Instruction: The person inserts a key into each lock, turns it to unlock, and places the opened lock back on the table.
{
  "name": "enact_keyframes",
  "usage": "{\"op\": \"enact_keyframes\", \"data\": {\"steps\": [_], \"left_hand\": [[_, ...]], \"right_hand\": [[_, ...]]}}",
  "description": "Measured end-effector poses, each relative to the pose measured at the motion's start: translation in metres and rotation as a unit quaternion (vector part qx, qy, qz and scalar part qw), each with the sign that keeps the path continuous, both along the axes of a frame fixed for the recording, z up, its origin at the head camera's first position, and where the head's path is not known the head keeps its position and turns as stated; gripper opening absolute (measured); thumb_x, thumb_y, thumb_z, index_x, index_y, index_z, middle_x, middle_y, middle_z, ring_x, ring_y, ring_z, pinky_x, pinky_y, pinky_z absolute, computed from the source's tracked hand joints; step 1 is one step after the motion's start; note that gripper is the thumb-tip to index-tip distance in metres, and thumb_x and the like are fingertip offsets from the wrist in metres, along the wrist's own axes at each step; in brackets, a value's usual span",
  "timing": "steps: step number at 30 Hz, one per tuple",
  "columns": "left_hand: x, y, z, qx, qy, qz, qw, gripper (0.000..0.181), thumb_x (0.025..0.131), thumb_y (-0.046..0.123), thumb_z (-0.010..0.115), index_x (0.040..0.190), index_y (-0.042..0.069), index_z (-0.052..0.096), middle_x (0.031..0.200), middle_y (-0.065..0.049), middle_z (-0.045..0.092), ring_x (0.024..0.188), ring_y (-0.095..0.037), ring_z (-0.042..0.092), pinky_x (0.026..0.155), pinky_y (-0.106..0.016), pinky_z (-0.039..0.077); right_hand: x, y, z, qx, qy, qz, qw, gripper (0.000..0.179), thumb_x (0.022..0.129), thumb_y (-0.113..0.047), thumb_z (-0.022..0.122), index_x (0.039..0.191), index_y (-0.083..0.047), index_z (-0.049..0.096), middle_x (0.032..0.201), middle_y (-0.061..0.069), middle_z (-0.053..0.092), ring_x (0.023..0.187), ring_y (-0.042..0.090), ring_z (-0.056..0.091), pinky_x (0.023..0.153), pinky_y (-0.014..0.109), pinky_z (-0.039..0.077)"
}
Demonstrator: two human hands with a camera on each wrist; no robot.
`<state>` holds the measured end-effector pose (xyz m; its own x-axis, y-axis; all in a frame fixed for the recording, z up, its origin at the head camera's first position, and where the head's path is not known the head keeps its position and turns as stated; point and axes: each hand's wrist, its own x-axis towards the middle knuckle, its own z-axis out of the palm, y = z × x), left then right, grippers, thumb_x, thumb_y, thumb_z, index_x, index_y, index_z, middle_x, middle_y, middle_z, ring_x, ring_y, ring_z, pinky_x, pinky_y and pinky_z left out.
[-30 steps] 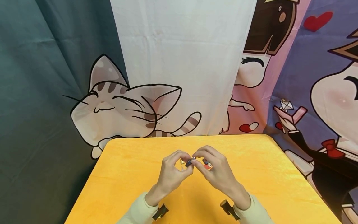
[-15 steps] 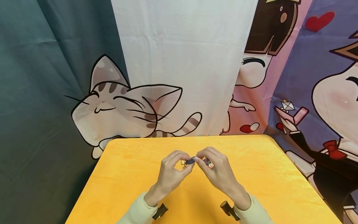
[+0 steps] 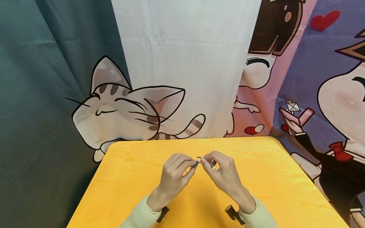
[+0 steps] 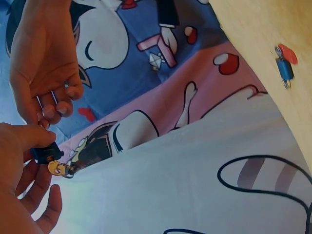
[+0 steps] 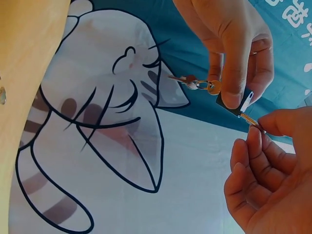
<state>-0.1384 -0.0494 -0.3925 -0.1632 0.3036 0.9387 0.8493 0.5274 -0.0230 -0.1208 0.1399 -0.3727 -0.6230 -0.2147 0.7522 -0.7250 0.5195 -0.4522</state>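
Between its thumb and fingers, my left hand [image 3: 174, 172] holds a small dark blue padlock [image 4: 45, 153]. A brass key [image 5: 213, 87] sits at the padlock's lower end, with a ring and another key [image 5: 178, 78] dangling from it. My right hand [image 3: 223, 171] pinches the padlock's metal shackle [image 5: 249, 119] with thumb and fingertips. In the head view one shackle leg [image 3: 199, 157] stands free of the body, and the other runs into it. Part of the body is hidden by the left fingers.
On the yellow table [image 3: 205, 202], partly behind the right hand, lies a blue item with metal ends [image 4: 284, 69], beside a red piece [image 4: 289, 53]. A small object [image 5: 2, 95] shows at the right wrist view's left edge. Printed curtains [image 3: 185, 47] hang behind the table.
The hands have drawn slightly apart, the right one shifting right. The padlock has turned in the left fingers, and the shackle legs now show between the hands.
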Motion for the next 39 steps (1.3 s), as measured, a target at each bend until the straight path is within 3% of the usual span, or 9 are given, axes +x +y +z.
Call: {"op": "enact_keyframes", "data": {"steps": [7,15,19,25,28,31,36,39], "left_hand": [[-0.0008,-0.0008,0.0008,-0.025,0.074,0.024,0.9967,0.011,0.092,0.012,0.068,0.084,0.008,0.074,0.085,-0.001,0.070,0.077,-0.016,0.064,0.071,-0.026,0.054],[-0.0045,-0.0024,-0.0003,-0.043,0.145,0.043,0.9875,0.017,0.095,0.011,0.063,0.082,0.009,0.074,0.084,-0.003,0.070,0.075,-0.017,0.063,0.069,-0.027,0.054],[-0.0049,-0.0042,-0.0014,-0.050,0.169,0.048,0.9831,0.019,0.096,0.010,0.062,0.083,0.009,0.075,0.085,-0.004,0.070,0.075,-0.017,0.063,0.068,-0.028,0.053],[-0.0049,-0.0066,-0.0025,-0.059,0.205,0.052,0.9756,0.018,0.094,0.007,0.062,0.083,0.008,0.076,0.085,-0.005,0.071,0.074,-0.018,0.063,0.067,-0.028,0.053],[-0.0050,-0.0076,-0.0032,-0.057,0.214,0.051,0.9737,0.019,0.094,0.006,0.062,0.081,0.008,0.076,0.085,-0.005,0.071,0.074,-0.018,0.064,0.067,-0.027,0.053],[-0.0050,-0.0082,-0.0031,-0.048,0.209,0.046,0.9757,0.019,0.094,0.006,0.063,0.080,0.007,0.076,0.083,-0.006,0.071,0.073,-0.018,0.063,0.066,-0.027,0.053],[-0.0062,-0.0081,-0.0026,-0.021,0.186,0.037,0.9816,0.014,0.093,0.007,0.065,0.082,0.005,0.074,0.083,-0.006,0.071,0.072,-0.019,0.064,0.065,-0.027,0.054],[-0.0074,-0.0084,-0.0041,-0.005,0.155,0.028,0.9875,0.014,0.094,0.010,0.065,0.084,0.005,0.073,0.084,-0.006,0.072,0.073,-0.019,0.065,0.066,-0.027,0.055]], "right_hand": [[0.0007,0.0002,-0.0028,-0.012,-0.033,-0.012,0.9993,0.013,0.088,-0.007,0.070,0.082,-0.018,0.070,0.069,-0.016,0.059,0.062,0.000,0.047,0.051,0.018,0.040],[0.0027,0.0001,-0.0033,-0.027,-0.132,-0.009,0.9909,0.016,0.093,-0.011,0.065,0.079,-0.018,0.068,0.062,-0.016,0.055,0.051,0.001,0.043,0.048,0.020,0.040],[0.0040,0.0003,-0.0023,-0.037,-0.196,-0.003,0.9799,0.019,0.096,-0.014,0.062,0.079,-0.019,0.067,0.062,-0.010,0.057,0.050,0.002,0.045,0.044,0.021,0.039],[0.0046,0.0006,0.0003,-0.056,-0.306,0.016,0.9503,0.027,0.099,-0.017,0.057,0.072,-0.018,0.063,0.063,-0.001,0.057,0.049,0.005,0.036,0.044,0.020,0.031],[0.0050,0.0000,0.0016,-0.055,-0.334,0.024,0.9405,0.029,0.099,-0.018,0.055,0.070,-0.016,0.060,0.064,0.001,0.056,0.049,0.005,0.031,0.045,0.020,0.028],[0.0058,-0.0003,0.0018,-0.057,-0.329,0.022,0.9423,0.025,0.100,-0.024,0.056,0.077,-0.017,0.064,0.066,0.003,0.057,0.051,0.006,0.037,0.046,0.021,0.031],[0.0075,-0.0002,0.0021,-0.084,-0.260,0.023,0.9617,0.009,0.098,-0.026,0.060,0.102,-0.019,0.063,0.080,0.001,0.060,0.066,0.008,0.057,0.058,0.024,0.048],[0.0081,0.0003,0.0036,-0.085,-0.206,0.022,0.9745,0.017,0.098,-0.020,0.061,0.114,-0.021,0.060,0.097,-0.004,0.062,0.083,0.008,0.061,0.069,0.025,0.053]]}}
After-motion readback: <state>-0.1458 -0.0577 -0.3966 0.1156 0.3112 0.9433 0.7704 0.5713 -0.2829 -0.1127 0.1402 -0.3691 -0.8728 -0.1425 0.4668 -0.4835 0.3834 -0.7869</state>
